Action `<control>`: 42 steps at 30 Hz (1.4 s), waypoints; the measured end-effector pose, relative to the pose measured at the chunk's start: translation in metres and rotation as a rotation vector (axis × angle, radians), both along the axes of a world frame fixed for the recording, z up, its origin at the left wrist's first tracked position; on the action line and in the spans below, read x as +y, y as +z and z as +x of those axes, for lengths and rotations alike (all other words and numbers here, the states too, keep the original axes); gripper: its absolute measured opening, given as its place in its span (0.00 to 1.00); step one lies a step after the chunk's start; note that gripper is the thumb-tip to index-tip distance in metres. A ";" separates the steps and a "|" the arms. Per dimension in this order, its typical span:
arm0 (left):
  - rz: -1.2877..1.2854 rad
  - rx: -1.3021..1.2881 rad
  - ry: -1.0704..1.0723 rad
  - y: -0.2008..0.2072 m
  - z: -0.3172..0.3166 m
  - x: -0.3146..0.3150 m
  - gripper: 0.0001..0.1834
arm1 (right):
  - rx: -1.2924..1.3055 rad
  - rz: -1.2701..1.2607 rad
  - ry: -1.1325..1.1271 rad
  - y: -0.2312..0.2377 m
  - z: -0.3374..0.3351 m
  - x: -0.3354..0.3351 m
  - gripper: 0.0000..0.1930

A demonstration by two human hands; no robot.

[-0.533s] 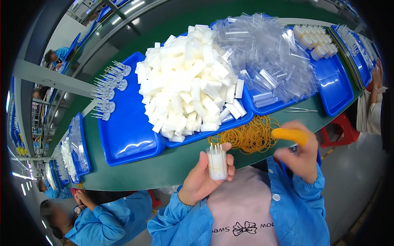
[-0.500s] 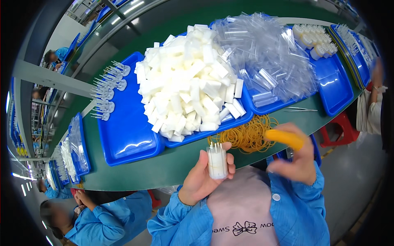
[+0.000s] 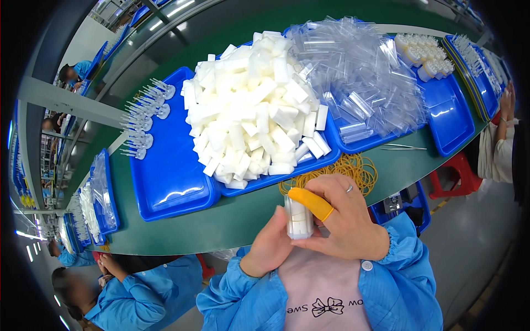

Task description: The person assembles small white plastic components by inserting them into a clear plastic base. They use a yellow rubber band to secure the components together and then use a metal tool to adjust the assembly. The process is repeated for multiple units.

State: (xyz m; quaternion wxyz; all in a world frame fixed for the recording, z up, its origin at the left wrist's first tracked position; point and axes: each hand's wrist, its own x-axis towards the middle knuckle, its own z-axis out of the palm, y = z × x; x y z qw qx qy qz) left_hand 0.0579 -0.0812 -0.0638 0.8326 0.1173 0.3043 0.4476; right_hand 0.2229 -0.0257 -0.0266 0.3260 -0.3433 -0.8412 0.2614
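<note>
A short clear plastic tube (image 3: 298, 223) with white foam inside stands upright between my hands, in front of my chest. Along its left side lies the thumb of my left hand (image 3: 270, 245), whose other fingers are mostly hidden behind the tube. From the right, my right hand (image 3: 350, 223) closes on it, with the thumb near the bottom and the index finger across the top. That index finger wears an orange finger cot (image 3: 312, 203), which covers the tube's top and the pins there. Just beyond the hands lies a pile of yellow rubber bands (image 3: 359, 170).
A blue tray (image 3: 176, 205) holds pin-bearing pieces (image 3: 144, 118) along its left side. White foam blocks (image 3: 248, 116) are heaped beside it, then clear plastic sleeves (image 3: 359, 77). Tweezers (image 3: 404, 148) lie on the green table (image 3: 165, 234). A co-worker (image 3: 143, 292) sits at left.
My right hand has come in from the right and down onto the tube, its finger cot now over the top. The pins that showed there are covered. The left hand stays around the tube.
</note>
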 end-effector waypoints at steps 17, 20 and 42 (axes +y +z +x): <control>0.172 0.140 0.077 0.004 -0.005 0.004 0.38 | 0.087 -0.114 0.021 -0.004 0.004 0.000 0.40; 0.111 0.100 0.095 0.002 -0.004 0.004 0.38 | 0.054 -0.101 0.058 -0.004 0.008 0.000 0.41; 0.331 0.432 0.026 0.007 -0.001 0.003 0.39 | -0.377 0.214 -0.770 -0.069 0.158 0.030 0.08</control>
